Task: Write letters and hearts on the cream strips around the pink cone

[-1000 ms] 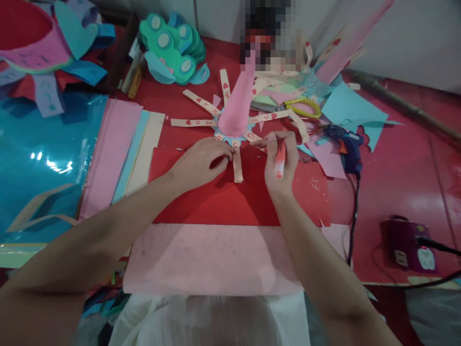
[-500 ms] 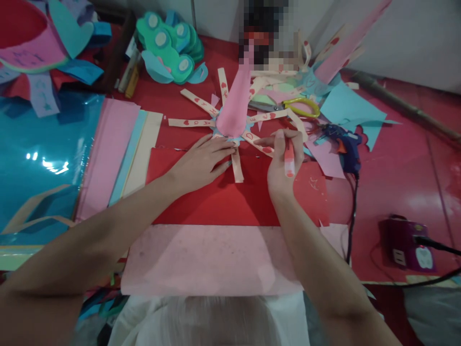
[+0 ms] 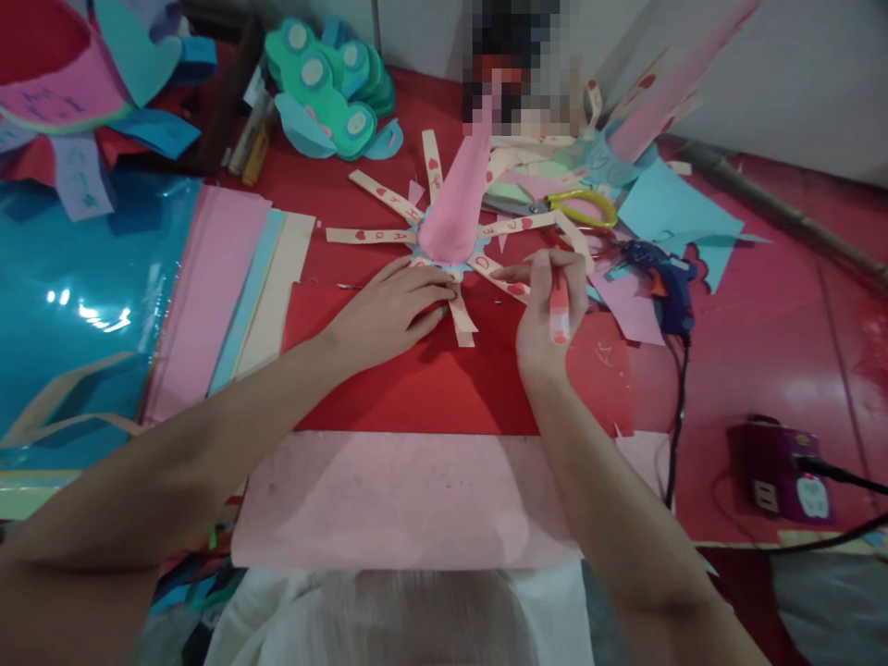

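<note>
A pink paper cone (image 3: 452, 208) stands upright in front of me on a pale blue scalloped base. Cream paper strips (image 3: 371, 237) with red letters and hearts fan out around it. My left hand (image 3: 392, 310) is at the near side of the base, its fingertips closed on the doubled cream strip (image 3: 463, 322) pointing toward me. In my right hand (image 3: 548, 319) is a red marker (image 3: 559, 310), gripped with its pale end toward me. That hand is beside the lower-right strip (image 3: 496, 273), index finger close to it; the marker's tip is hidden.
Yellow-handled scissors (image 3: 583, 209), a blue glue gun (image 3: 662, 282) and paper scraps lie to the right. Farther right sits a purple power socket box (image 3: 783, 472). Left are pink sheets (image 3: 208, 296) and a blue glossy packet (image 3: 83, 305). Green foam shapes (image 3: 329, 83) stand behind.
The near strip's end has shifted slightly right and now shows two separated layers. The cone leans slightly more to the right. Both hands stay almost in place.
</note>
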Motion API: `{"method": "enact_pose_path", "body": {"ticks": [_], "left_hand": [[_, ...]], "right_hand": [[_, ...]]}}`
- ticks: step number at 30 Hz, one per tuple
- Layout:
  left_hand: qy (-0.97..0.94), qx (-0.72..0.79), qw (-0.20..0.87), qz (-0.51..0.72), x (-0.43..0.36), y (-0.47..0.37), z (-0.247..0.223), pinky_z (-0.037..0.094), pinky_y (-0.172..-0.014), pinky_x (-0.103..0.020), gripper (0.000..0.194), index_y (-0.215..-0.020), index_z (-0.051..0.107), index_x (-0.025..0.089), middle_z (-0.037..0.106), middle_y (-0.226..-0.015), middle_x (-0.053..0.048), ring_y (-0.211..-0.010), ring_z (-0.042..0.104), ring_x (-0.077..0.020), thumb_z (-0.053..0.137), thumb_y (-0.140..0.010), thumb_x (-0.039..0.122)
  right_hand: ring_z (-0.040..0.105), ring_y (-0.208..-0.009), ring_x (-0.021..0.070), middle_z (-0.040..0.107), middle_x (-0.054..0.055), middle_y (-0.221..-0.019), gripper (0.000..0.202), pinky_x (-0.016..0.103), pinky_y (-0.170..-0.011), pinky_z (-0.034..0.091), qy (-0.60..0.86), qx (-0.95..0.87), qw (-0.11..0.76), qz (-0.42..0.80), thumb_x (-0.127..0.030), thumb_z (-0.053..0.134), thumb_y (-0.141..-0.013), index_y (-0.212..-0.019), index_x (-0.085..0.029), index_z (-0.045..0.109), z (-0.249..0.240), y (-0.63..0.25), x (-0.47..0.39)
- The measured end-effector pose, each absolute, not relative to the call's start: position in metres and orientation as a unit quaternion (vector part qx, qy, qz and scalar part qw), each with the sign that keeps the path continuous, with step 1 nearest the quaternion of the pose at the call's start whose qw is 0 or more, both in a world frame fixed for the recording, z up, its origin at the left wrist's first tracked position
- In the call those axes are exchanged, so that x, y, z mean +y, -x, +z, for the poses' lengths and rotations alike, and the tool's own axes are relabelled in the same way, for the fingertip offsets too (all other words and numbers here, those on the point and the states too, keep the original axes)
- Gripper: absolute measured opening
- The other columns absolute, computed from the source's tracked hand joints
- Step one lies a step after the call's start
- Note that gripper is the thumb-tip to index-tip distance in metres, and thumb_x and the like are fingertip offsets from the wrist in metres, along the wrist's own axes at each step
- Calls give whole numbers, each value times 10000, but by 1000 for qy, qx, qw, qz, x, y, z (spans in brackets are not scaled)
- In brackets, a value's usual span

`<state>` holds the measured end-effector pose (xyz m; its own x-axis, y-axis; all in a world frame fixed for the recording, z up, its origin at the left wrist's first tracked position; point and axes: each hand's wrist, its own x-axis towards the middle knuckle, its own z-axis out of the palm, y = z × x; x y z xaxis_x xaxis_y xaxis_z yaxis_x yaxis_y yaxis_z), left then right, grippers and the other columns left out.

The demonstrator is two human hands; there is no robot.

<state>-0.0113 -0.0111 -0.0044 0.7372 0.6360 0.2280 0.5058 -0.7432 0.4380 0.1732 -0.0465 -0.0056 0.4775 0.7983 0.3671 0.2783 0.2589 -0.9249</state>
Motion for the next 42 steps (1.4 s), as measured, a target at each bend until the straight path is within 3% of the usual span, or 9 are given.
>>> {"method": "enact_pose_path", "body": {"ticks": [6,10,15,24,32,35,40,42], "left_hand": [[-912,293,174,230,-10,12,-8,383,-1111,-456,285,-991,686,180,664,-1191,-77,-1133,604,-209,409,-969,243],[-914,286,178,228,-8,13,-9,439,-1053,-446,240,-978,681,170,668,-1146,-102,-1104,607,-229,466,-955,276],[-930,258,128,226,-11,13,-10,476,-996,-447,204,-948,672,151,663,-1129,-124,-1077,612,-260,500,-930,258],[-933,263,120,215,-14,13,-9,514,-913,-368,266,-932,696,143,707,-1033,-101,-1008,658,-224,449,-971,234],[-927,277,160,198,-12,12,-12,502,-923,-356,232,-924,695,172,701,-1054,-79,-1027,647,-207,471,-955,220],[-925,277,164,203,-13,12,-9,514,-890,-354,240,-942,688,168,696,-1018,-85,-994,650,-213,455,-956,222],[-902,333,170,216,-14,12,-5,492,-954,-399,193,-1047,637,160,654,-1128,-98,-1084,610,-243,531,-913,251],[-893,350,178,219,-14,11,-5,471,-993,-422,257,-1106,608,150,621,-1204,-114,-1138,585,-261,592,-872,255]], "right_hand": [[690,-663,154,657,-47,-668,142,387,-794,552,570,-477,634,215,-346,456,-940,-820,-271,449,-4,-171,-47],[666,-590,130,609,-55,-659,183,332,-665,559,535,-493,633,264,-419,494,-926,-824,-269,467,-4,-168,-49],[575,-460,81,570,-88,-541,248,258,-512,481,511,-539,607,283,-478,458,-935,-856,-247,504,-6,-168,-51],[496,-376,76,505,-104,-435,269,234,-418,407,509,-499,636,294,-474,485,-919,-794,-240,529,-3,-167,-48],[627,-537,119,663,-45,-575,301,283,-574,521,566,-511,562,320,-509,459,-916,-806,-244,548,-4,-165,-50],[637,-598,115,670,-42,-646,288,284,-628,525,576,-547,534,291,-492,464,-919,-806,-240,545,-10,-166,-50],[638,-664,109,662,-40,-727,250,296,-699,529,569,-582,508,283,-461,444,-940,-865,-249,554,-17,-169,-51],[649,-685,118,664,-39,-719,259,307,-717,538,563,-581,510,290,-469,433,-941,-875,-250,554,-18,-170,-50]]}}
